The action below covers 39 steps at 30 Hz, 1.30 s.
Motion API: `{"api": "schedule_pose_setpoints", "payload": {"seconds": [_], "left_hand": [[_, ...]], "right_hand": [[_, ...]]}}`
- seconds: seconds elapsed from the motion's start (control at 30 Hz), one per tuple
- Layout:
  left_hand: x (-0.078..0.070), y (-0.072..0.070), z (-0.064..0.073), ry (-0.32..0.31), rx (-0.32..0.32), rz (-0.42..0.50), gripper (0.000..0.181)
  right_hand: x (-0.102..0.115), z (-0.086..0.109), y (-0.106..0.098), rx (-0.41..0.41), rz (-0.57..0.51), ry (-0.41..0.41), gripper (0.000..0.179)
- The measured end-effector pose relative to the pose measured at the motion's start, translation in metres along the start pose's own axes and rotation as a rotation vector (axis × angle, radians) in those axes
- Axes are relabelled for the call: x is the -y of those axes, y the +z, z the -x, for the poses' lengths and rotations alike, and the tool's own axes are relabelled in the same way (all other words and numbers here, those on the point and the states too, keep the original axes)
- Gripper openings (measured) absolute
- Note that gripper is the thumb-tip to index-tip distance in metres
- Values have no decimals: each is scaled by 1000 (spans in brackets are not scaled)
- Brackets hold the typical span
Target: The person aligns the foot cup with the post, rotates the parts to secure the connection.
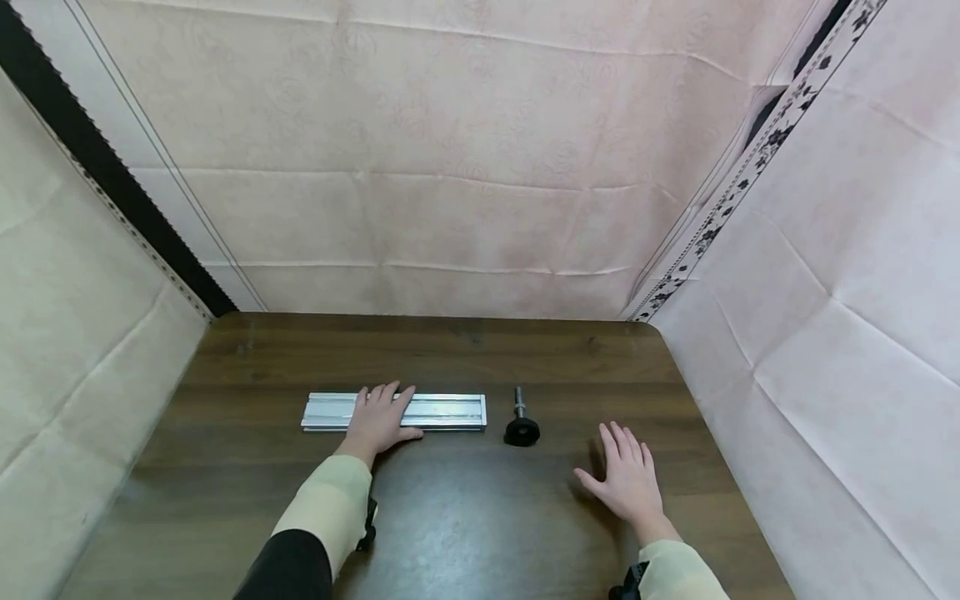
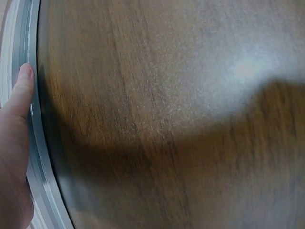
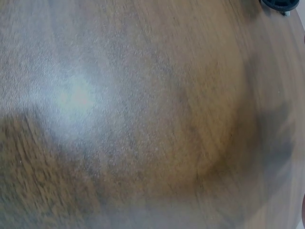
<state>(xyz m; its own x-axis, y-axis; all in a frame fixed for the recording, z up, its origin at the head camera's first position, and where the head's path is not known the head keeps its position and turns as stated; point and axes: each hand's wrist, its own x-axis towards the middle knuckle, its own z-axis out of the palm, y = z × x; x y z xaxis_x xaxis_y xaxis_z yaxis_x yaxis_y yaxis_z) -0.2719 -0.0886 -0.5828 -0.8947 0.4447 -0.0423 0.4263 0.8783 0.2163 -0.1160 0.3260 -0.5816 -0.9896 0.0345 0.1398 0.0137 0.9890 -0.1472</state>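
A silver aluminium profile [image 1: 450, 412] lies lengthwise across the wooden table. Over its middle rests my left hand [image 1: 377, 423], fingers spread and fairly straight towards the far edge, thumb by the near edge. The left wrist view has the straight thumb [image 2: 24, 90] against the profile [image 2: 43, 176]; the other fingertips are out of sight there. Just right of the profile, a levelling foot [image 1: 521, 427] with a black round base and threaded stud lies with its stud pointing away. My right hand [image 1: 628, 477] holds nothing, fingers spread above the table, right of the foot.
The brown wooden table [image 1: 450, 350] has a straight back edge and rounded far corners. Pale cloth hangs behind it [image 1: 450, 217] and along both sides. In the right wrist view the foot's black base [image 3: 281, 4] shows at the top right.
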Motion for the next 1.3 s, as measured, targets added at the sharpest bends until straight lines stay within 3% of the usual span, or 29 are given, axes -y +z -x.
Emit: {"api": "schedule_pose_setpoints", "payload": {"seconds": [0.4, 0.83, 1.03, 1.3], "left_hand": [[3, 4, -2, 1, -18, 100, 81], [1, 3, -3, -37, 0, 89, 86], [-1, -2, -1, -36, -23, 107, 82], [0, 2, 0, -20, -11, 82, 83]], "right_hand": [[0, 2, 2, 8, -15, -2, 94], [1, 3, 5, 35, -20, 14, 92], [2, 2, 5, 41, -22, 14, 92], [0, 3, 6, 52, -23, 16, 93]]}}
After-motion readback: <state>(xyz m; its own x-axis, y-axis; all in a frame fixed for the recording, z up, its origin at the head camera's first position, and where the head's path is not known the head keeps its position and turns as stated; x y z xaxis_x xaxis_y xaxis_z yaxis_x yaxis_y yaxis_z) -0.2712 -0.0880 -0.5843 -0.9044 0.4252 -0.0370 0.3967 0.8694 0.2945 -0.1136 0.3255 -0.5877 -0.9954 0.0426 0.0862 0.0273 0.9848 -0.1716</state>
